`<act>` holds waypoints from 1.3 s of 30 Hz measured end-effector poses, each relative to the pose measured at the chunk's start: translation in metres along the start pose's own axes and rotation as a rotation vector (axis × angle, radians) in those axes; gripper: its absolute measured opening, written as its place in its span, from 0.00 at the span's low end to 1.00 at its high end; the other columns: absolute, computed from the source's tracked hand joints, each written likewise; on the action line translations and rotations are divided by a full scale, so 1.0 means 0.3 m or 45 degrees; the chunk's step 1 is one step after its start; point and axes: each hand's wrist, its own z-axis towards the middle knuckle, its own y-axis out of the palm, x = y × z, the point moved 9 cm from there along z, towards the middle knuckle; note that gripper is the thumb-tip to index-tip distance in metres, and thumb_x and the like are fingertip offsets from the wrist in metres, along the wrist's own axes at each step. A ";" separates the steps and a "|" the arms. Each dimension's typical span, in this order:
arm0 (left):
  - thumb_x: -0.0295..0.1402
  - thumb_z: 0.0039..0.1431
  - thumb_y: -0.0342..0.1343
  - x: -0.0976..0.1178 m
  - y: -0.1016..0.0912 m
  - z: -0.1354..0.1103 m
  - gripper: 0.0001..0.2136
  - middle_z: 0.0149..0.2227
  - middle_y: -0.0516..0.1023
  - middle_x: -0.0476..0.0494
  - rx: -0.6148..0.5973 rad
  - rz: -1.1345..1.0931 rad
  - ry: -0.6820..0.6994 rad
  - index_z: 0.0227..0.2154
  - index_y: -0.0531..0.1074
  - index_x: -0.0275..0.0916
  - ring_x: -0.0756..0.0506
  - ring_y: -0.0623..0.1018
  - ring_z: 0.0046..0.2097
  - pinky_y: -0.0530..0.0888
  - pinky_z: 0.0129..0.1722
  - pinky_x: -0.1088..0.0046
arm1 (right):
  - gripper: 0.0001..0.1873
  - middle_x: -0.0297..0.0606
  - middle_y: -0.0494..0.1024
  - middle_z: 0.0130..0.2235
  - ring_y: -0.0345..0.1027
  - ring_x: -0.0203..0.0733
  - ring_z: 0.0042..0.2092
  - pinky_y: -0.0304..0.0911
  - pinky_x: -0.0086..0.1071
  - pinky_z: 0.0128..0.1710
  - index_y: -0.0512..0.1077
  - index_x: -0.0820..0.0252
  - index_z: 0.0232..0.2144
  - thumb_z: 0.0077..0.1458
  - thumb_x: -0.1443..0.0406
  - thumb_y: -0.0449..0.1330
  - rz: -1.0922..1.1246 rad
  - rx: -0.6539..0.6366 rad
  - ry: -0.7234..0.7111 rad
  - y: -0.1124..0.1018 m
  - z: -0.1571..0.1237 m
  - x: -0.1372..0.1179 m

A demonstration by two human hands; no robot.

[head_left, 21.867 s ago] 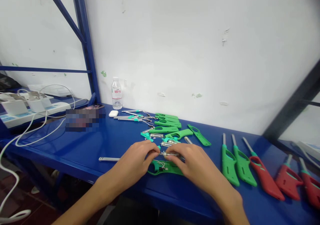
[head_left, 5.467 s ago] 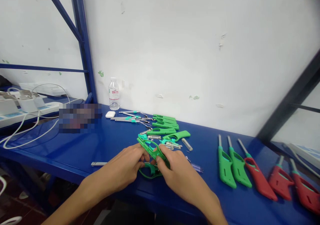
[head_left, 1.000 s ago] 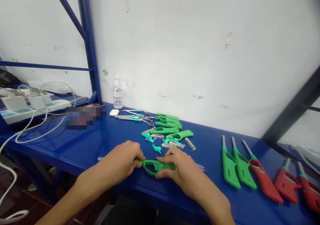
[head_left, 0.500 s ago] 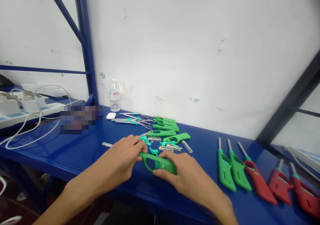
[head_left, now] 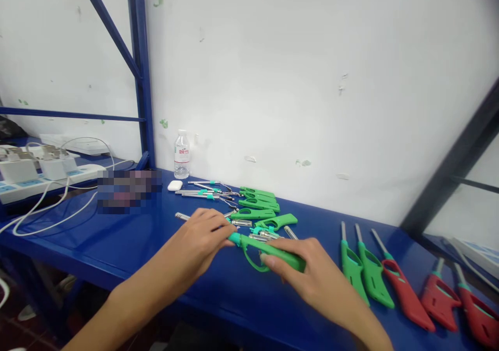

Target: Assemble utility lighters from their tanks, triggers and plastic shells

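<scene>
My right hand (head_left: 307,265) is closed around the green handle of a long-nosed gas lighter (head_left: 286,256), thumb on the near side. At the front of that handle sits a teal collar (head_left: 235,238), right by the fingertips of my left hand (head_left: 206,231). The left fingers are closed around the front part, and a metal tube (head_left: 182,216) sticks out beyond them to the left. How far the tube is seated in the handle is hidden. Just behind the hands lie clear fuel cartridges (head_left: 244,223), teal plastic pieces (head_left: 265,230) and a green handle shell (head_left: 278,221).
Several more green shells (head_left: 259,204) and metal tubes with wires (head_left: 206,192) lie farther back on the blue table (head_left: 156,247). A water bottle (head_left: 181,156) and white case (head_left: 175,185) stand near the wall. Rightward lie green lighters (head_left: 372,273) and red lighters (head_left: 407,288). Power strips (head_left: 83,174) are left.
The handle has shifted right and tilted, its rear end lower. The teal collar now shows between the hands at its front. The camera view has moved slightly.
</scene>
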 end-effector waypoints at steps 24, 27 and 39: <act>0.23 0.74 0.49 0.072 0.068 0.006 0.09 0.37 0.82 0.46 0.089 -0.081 0.037 0.46 0.74 0.37 0.43 0.80 0.36 0.73 0.36 0.66 | 0.23 0.35 0.81 0.27 0.72 0.43 0.31 0.63 0.35 0.35 0.83 0.57 0.30 0.70 0.51 0.59 0.240 -0.163 0.065 -0.003 -0.018 -0.007; 0.24 0.75 0.48 0.078 0.046 0.009 0.10 0.42 0.84 0.44 0.231 -0.087 0.056 0.50 0.73 0.38 0.43 0.82 0.40 0.74 0.39 0.65 | 0.24 0.40 0.84 0.42 0.74 0.43 0.33 0.66 0.31 0.28 0.79 0.50 0.58 0.67 0.46 0.61 0.597 -0.169 0.210 -0.028 -0.071 0.070; 0.25 0.73 0.53 0.024 -0.047 -0.001 0.20 0.58 0.78 0.38 0.485 0.052 -0.086 0.64 0.67 0.42 0.38 0.75 0.61 0.71 0.60 0.56 | 0.30 0.47 0.81 0.52 0.68 0.32 0.28 0.54 0.21 0.19 0.77 0.56 0.57 0.49 0.66 0.70 1.925 -0.347 0.000 0.040 -0.008 -0.072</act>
